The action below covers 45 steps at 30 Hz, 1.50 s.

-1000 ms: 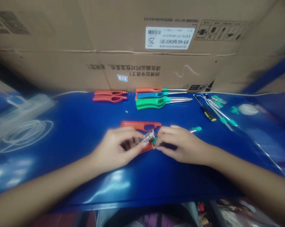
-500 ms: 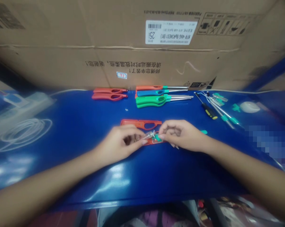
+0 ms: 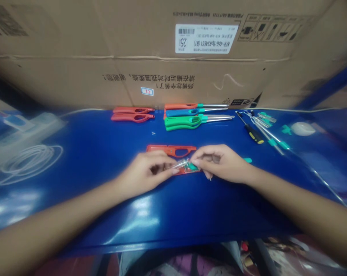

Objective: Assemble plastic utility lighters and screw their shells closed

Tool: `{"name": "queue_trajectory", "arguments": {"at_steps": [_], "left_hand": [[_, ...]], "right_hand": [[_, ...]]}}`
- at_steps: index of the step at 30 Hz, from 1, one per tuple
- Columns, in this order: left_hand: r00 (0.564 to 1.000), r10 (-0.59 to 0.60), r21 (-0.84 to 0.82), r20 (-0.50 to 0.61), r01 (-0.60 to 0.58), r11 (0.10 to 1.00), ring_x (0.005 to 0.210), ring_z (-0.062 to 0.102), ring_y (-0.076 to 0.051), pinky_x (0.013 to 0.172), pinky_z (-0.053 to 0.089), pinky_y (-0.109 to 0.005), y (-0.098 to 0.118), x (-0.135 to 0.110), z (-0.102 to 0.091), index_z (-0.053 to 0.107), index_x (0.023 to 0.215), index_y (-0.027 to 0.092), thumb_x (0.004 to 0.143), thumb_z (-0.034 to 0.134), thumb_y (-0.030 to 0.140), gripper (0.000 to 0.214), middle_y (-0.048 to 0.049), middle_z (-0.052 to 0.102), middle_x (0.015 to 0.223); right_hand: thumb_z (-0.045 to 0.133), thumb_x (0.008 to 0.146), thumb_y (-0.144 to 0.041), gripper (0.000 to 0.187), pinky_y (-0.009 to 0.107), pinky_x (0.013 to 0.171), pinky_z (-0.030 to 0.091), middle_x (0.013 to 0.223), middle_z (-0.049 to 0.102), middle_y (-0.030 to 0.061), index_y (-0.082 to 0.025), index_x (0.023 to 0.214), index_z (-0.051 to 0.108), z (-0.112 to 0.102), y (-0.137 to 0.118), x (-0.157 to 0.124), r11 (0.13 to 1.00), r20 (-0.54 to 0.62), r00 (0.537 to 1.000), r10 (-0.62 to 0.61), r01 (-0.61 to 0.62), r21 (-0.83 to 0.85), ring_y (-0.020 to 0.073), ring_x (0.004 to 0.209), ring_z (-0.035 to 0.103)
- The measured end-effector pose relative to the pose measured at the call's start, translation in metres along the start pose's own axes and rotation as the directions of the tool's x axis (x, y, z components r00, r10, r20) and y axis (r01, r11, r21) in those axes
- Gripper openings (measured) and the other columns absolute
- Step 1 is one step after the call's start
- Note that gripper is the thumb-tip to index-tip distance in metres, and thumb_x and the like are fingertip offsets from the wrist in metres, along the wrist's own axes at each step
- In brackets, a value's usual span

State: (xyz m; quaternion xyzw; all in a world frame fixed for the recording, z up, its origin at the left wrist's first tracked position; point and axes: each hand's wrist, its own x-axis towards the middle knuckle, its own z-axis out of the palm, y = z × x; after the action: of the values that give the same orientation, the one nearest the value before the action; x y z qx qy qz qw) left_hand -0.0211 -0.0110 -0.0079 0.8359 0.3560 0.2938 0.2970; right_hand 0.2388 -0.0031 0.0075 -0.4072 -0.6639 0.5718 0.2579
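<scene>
On the blue table (image 3: 104, 153), my left hand (image 3: 146, 172) is closed around a small clear lighter insert (image 3: 180, 164), holding it over an open red lighter shell half (image 3: 187, 170). My right hand (image 3: 219, 161) pinches a small green plastic piece (image 3: 193, 166) at the tip of that insert. A second red shell half (image 3: 171, 149) lies just behind my hands. A green-tipped metal tube (image 3: 247, 160) sticks out from behind my right hand.
Against the cardboard box (image 3: 162, 53) lie two red shells (image 3: 132, 114) and several finished lighters (image 3: 196, 115). A black-and-yellow screwdriver (image 3: 252, 132), loose green-tipped tubes (image 3: 273, 138) and a white object (image 3: 302, 128) lie to the right. A coiled white cable (image 3: 26, 161) lies to the left.
My right hand has lifted off the shell and turned to a pinch on the green piece. The red shell under it now shows. My left hand has barely moved.
</scene>
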Motion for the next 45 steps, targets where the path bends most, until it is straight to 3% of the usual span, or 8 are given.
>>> {"name": "queue_trajectory", "arguments": {"at_steps": [8,17,24,34,45], "left_hand": [[1.0,-0.002,0.011,0.004,0.002,1.0,0.057,0.057,-0.007,0.055,0.044,-0.018,0.0011,0.0002,-0.001,0.077,0.107,0.02,0.092,0.068,0.029,0.019,-0.0023,0.074,0.084],[1.0,0.012,0.021,0.012,-0.012,1.0,0.063,0.062,-0.009,0.058,0.047,-0.02,-0.0006,0.0001,-0.0004,0.076,0.108,0.019,0.094,0.066,0.028,0.02,-0.0046,0.075,0.09],[0.997,0.076,0.043,-0.013,-0.076,0.996,0.083,0.07,-0.015,0.074,0.054,-0.025,-0.0004,0.0013,-0.0026,0.075,0.113,0.019,0.097,0.061,0.026,0.022,-0.0061,0.077,0.098],[0.996,0.091,0.042,-0.003,-0.091,0.995,0.083,0.071,-0.015,0.073,0.054,-0.024,-0.0012,0.0016,-0.0018,0.075,0.111,0.019,0.096,0.063,0.025,0.02,-0.006,0.076,0.097],[0.997,0.069,0.035,0.02,-0.07,0.997,0.079,0.069,-0.014,0.069,0.053,-0.023,-0.0016,0.0008,-0.0022,0.075,0.111,0.019,0.095,0.063,0.026,0.021,-0.007,0.076,0.097]], "right_hand": [[0.069,0.089,-0.034,0.031,0.019,0.049,0.053,0.075,0.061,-0.0025,-0.016,0.114,0.068,-0.0012,-0.0002,0.0006,0.998,0.038,0.998,-0.055,0.054,0.008,0.0066,0.053,0.06],[0.071,0.088,-0.036,0.025,0.018,0.047,0.052,0.071,0.061,-0.0029,-0.015,0.099,0.062,0.0002,-0.0022,0.0009,0.999,0.011,1.0,0.001,-0.002,0.047,0.0067,0.051,0.059],[0.072,0.086,-0.039,0.027,0.02,0.048,0.053,0.066,0.06,-0.0031,-0.015,0.097,0.065,-0.0002,-0.001,0.0002,1.0,0.013,1.0,0.016,-0.016,0.026,0.0077,0.051,0.059],[0.072,0.086,-0.037,0.027,0.02,0.048,0.053,0.07,0.062,-0.0027,-0.015,0.102,0.067,-0.0006,-0.001,0.0005,1.0,0.028,1.0,-0.012,0.011,0.029,0.0073,0.052,0.059],[0.073,0.084,-0.039,0.026,0.02,0.048,0.052,0.059,0.06,-0.0033,-0.015,0.089,0.067,-0.0003,-0.0031,0.0006,0.999,0.004,0.999,0.036,-0.036,0.006,0.0084,0.05,0.058]]}}
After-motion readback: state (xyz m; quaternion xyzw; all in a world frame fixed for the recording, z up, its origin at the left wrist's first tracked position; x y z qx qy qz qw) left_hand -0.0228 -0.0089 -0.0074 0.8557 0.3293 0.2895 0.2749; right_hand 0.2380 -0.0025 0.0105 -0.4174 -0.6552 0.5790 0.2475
